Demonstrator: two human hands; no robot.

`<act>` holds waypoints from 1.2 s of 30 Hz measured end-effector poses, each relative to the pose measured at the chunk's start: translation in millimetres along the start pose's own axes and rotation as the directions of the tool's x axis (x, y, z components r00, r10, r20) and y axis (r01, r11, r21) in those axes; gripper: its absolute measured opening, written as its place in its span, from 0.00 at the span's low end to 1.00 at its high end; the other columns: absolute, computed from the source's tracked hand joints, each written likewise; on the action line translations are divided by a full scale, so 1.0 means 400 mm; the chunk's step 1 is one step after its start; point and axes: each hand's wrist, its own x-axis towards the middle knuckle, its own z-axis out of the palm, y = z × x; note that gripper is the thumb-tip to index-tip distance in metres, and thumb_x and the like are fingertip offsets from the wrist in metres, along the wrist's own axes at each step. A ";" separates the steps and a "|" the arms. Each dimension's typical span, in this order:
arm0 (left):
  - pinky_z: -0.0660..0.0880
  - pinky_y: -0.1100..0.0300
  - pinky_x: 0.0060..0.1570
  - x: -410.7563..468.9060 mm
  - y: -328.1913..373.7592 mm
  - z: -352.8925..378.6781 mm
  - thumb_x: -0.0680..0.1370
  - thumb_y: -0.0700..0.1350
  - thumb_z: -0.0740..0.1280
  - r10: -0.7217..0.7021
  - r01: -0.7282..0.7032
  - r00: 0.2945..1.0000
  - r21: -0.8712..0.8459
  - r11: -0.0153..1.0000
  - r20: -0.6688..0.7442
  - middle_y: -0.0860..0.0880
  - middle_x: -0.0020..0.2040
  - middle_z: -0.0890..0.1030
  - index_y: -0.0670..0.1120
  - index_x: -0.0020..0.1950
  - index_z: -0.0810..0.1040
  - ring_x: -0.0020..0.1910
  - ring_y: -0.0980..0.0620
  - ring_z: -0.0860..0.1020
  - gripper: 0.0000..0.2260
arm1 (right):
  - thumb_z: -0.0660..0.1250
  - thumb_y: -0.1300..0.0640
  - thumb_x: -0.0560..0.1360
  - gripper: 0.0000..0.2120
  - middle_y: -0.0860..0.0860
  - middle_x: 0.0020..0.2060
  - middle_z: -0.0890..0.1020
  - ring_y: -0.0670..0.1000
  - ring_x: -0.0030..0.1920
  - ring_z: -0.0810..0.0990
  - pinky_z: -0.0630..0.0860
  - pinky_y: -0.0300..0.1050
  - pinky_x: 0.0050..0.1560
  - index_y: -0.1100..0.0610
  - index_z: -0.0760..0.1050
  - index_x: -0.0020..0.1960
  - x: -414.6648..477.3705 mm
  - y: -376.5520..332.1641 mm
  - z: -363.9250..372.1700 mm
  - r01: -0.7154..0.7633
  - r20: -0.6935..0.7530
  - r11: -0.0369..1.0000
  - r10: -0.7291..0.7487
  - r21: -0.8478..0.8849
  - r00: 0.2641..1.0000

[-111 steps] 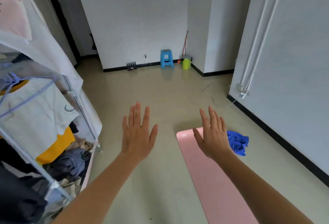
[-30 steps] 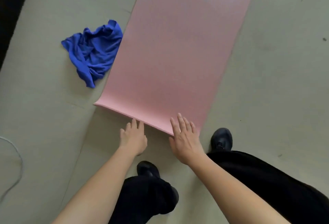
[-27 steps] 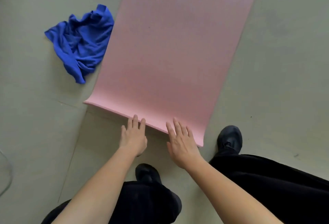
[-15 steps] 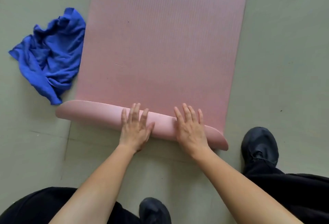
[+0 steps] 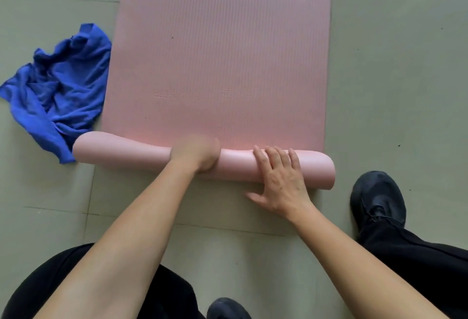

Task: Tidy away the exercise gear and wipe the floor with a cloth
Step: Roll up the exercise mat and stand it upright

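Note:
A pink exercise mat [image 5: 222,60] lies flat on the grey-green floor, stretching away from me. Its near end is curled into a roll [image 5: 121,152] that runs left to right. My left hand [image 5: 196,152] is blurred and curls over the middle of the roll. My right hand [image 5: 281,179] lies flat on the roll's right part, fingers spread, thumb on the floor side. A crumpled blue cloth [image 5: 58,88] lies on the floor against the mat's left edge, touching the roll's left end.
My legs in black trousers and two black shoes frame the near side: one shoe [image 5: 377,197] stands right of the roll, the other [image 5: 228,308] at the bottom edge. Bare tiled floor [image 5: 400,65] lies right of the mat.
I turned from facing the room to crouching at the mat's end. Over the last second both hands lifted the mat's edge and curled it into a roll, which has grown thicker.

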 end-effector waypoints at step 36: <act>0.49 0.36 0.73 -0.084 -0.035 0.051 0.77 0.71 0.45 0.086 -0.041 0.958 0.166 0.985 -0.272 0.42 0.72 0.70 0.42 0.74 0.66 0.74 0.42 0.64 0.40 | 0.71 0.24 0.58 0.52 0.52 0.69 0.70 0.56 0.73 0.65 0.49 0.61 0.78 0.45 0.63 0.76 0.178 0.132 -0.130 -0.039 0.129 0.997 0.030 0.071 0.991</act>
